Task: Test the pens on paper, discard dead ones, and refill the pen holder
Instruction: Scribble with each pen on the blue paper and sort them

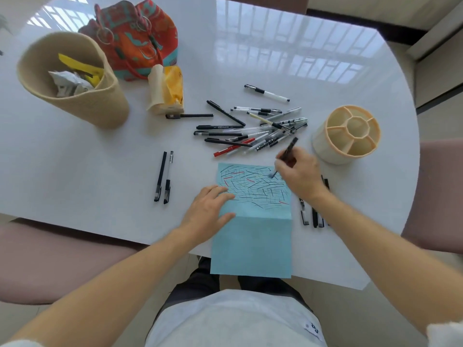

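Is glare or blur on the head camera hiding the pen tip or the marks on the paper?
Head view: window glare sits on the far table, off the blue paper, whose strokes read clearly. The pen tip in the right hand is smeared by motion. Wide-angle bending curves the table edges. The left hand is sharp.

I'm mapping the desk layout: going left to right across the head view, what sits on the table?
Beige basket → patterned bag → pair of black pens → pile of pens → pen holder.
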